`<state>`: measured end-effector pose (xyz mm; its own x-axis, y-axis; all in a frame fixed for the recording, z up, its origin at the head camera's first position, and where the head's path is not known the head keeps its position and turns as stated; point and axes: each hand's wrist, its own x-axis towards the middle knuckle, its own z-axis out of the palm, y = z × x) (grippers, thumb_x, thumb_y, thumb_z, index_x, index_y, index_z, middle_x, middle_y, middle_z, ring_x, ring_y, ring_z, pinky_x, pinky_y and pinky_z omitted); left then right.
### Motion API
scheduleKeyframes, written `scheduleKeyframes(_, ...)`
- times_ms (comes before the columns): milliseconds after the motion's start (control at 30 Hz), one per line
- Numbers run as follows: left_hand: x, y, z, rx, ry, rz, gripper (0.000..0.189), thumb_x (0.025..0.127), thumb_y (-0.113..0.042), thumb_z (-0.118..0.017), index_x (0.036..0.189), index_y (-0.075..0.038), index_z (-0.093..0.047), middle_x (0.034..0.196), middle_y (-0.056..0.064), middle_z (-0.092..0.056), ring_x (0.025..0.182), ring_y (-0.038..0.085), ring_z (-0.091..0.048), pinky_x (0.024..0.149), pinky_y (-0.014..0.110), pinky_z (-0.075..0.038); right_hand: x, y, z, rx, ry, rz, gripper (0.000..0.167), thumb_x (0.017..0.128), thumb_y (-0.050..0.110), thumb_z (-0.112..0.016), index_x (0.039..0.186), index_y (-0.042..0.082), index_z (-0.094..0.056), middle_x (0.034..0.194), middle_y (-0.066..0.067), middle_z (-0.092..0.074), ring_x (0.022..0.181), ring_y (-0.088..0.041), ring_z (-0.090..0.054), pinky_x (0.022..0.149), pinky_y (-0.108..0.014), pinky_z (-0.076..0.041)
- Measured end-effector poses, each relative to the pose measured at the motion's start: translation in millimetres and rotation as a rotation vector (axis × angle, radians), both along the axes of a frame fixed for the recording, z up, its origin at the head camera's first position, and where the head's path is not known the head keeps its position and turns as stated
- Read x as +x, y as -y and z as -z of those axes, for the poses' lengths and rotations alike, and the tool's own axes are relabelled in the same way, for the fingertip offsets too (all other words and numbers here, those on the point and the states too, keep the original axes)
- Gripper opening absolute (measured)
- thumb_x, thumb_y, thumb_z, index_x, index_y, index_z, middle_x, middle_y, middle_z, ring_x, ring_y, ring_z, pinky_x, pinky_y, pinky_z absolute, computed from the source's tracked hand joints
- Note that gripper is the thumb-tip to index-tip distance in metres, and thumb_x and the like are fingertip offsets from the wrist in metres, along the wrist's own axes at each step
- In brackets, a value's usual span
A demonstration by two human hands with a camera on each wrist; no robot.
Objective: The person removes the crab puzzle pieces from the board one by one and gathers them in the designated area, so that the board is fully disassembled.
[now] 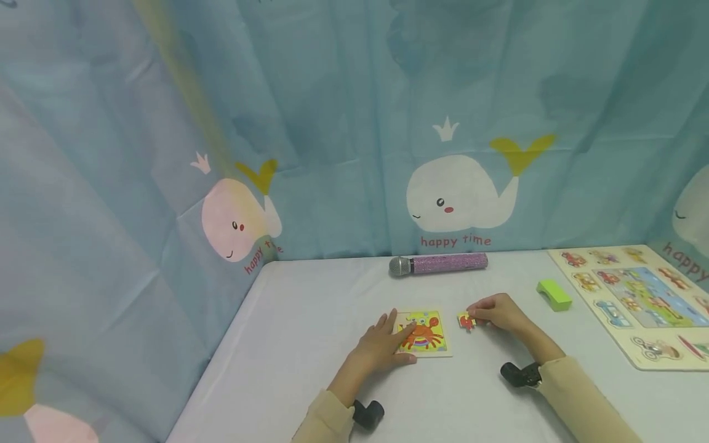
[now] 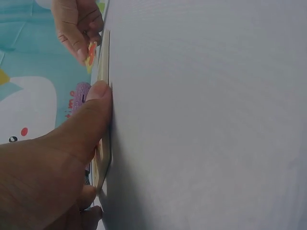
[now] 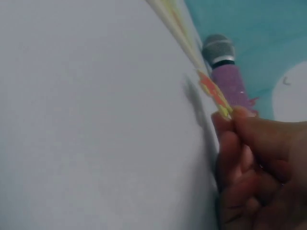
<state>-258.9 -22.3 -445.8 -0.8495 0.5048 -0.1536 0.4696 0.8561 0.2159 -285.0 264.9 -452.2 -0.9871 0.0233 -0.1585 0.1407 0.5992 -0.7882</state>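
A small square crab puzzle [image 1: 437, 346] in a pale frame lies on the white table, with an orange crab on yellow. My left hand [image 1: 378, 346] rests over its left side with fingers spread, one fingertip on the picture. In the left wrist view, the left thumb [image 2: 93, 110] lies along the puzzle's edge. Just right of the puzzle, my right hand [image 1: 503, 314] pinches a red-and-yellow jigsaw piece [image 1: 467, 322] between thumb and fingertips. The right wrist view shows this piece [image 3: 214, 93] tilted, held by one end, with its shadow on the table.
Behind the puzzle lies a microphone [image 1: 448, 263] with a glittery purple handle. A green arch block [image 1: 554, 295] sits right of my right hand. At the far right is a large picture puzzle board [image 1: 615, 338]. A blue whale-print curtain [image 1: 343, 123] hangs behind the table.
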Motion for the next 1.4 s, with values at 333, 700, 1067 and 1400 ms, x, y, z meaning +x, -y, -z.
scheduleKeyframes(333, 2.4, -0.9, -2.0, 0.017, 0.015, -0.020, 0.068, 0.080, -0.057, -0.056, 0.141, -0.042, -0.030, 0.155, 0.013, -0.014, 0.142, 0.030, -0.017, 0.110, 0.049, -0.025, -2.0, 8.9, 5.8, 0.102, -0.052, 0.002, 0.021, 0.083, 0.021, -0.066, 0.093, 0.003, -0.070, 0.092, -0.011, -0.068, 0.077, -0.016, -0.057, 0.063, -0.026, -0.048)
scheduleKeyframes(700, 3.1, -2.9, -0.4, 0.046, 0.050, -0.061, 0.066, 0.079, -0.052, -0.060, 0.139, -0.045, -0.032, 0.155, 0.012, -0.014, 0.140, 0.033, -0.022, 0.107, 0.052, -0.029, -1.2, 10.9, 2.4, 0.137, -0.103, -0.028, 0.017, 0.082, 0.017, -0.067, 0.090, 0.003, -0.071, 0.090, -0.011, -0.069, 0.081, -0.019, -0.059, 0.066, -0.030, -0.049)
scheduleKeyframes(1067, 6.0, -6.9, -0.4, 0.024, 0.018, -0.066, 0.064, 0.080, -0.052, -0.058, 0.138, -0.046, -0.032, 0.153, 0.014, -0.018, 0.133, 0.037, -0.035, 0.101, 0.051, -0.038, -8.7, 49.2, -11.2, 0.235, -0.326, -0.318, 0.016, 0.087, 0.012, -0.059, 0.098, 0.004, -0.066, 0.068, -0.001, -0.057, 0.052, -0.009, -0.047, 0.047, -0.023, -0.041)
scheduleKeyframes(1400, 7.8, -3.9, -2.2, 0.026, -0.022, -0.024, 0.064, 0.080, -0.051, -0.059, 0.139, -0.042, -0.035, 0.151, 0.018, -0.022, 0.130, 0.038, -0.037, 0.097, 0.052, -0.042, -17.5, 93.1, -12.0, 0.319, -0.249, -0.536, 0.021, 0.091, 0.006, -0.051, 0.109, 0.015, -0.058, 0.076, 0.002, -0.053, 0.065, -0.011, -0.046, 0.065, -0.028, -0.042)
